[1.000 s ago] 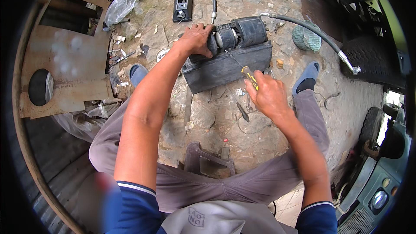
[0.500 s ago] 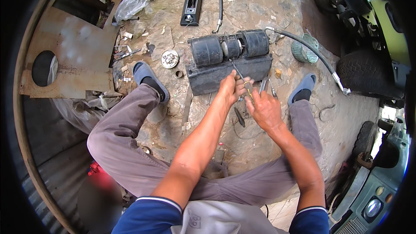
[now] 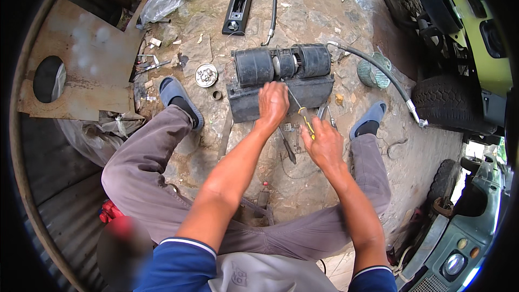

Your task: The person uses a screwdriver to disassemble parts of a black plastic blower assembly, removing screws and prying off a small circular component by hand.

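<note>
A black blower unit point(image 3: 255, 68), with two rounded drums and a small motor between them, lies on the stone floor in front of me. My right hand point(image 3: 326, 143) is closed around the yellow-and-dark handle of a screwdriver point(image 3: 307, 121). Its thin shaft slants up and left to the housing, below the motor. Against the lower front of the unit, beside the screwdriver's tip, is my left hand point(image 3: 273, 104); its fingers are bent and close together, and what they pinch, if anything, is hidden. Another screwdriver point(image 3: 287, 147) with a dark handle lies on the floor between my arms.
A round tin of small parts point(image 3: 206, 75) and a short ring point(image 3: 217, 95) sit left of the unit. Beyond lie a long black panel point(image 3: 239, 4) and a hose point(image 3: 273, 8). Another hose point(image 3: 378, 66) crosses a green basket point(image 3: 368, 73). A vehicle tyre point(image 3: 446, 103) stands right.
My left hand has moved from the screwdriver's shaft up and left to the housing. The right hand still grips the handle, with the tip at the unit. The whole view has shifted slightly.
</note>
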A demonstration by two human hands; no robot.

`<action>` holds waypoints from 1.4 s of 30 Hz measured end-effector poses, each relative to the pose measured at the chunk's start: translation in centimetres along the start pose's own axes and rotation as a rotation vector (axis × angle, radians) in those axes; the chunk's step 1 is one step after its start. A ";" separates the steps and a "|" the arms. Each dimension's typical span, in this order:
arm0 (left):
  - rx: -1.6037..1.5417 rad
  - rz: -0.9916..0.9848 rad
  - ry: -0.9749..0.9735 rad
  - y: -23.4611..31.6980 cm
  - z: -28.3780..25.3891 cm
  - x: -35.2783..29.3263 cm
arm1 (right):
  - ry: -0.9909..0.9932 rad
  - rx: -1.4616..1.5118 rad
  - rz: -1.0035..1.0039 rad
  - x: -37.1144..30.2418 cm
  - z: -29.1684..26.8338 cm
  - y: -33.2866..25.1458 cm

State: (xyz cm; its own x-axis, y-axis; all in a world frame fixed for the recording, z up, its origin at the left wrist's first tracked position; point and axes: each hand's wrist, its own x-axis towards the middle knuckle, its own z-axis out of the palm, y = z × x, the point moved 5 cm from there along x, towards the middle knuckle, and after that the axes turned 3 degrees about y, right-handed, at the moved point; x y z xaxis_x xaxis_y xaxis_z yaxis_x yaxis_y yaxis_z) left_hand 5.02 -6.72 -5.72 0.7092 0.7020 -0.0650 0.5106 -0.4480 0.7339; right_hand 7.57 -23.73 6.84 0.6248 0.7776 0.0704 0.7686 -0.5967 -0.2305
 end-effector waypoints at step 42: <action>0.356 0.398 0.038 -2.1 1.4 -2.0 | -0.230 0.079 0.163 0.9 0.3 0.2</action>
State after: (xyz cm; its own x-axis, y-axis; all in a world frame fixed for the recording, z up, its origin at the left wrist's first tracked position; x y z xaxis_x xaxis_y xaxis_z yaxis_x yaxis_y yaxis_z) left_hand 3.18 -7.97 -8.04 0.8667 0.4565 0.2011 0.3443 -0.8391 0.4212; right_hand 8.24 -23.14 6.58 0.6845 0.7029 -0.1933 0.6424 -0.7070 -0.2959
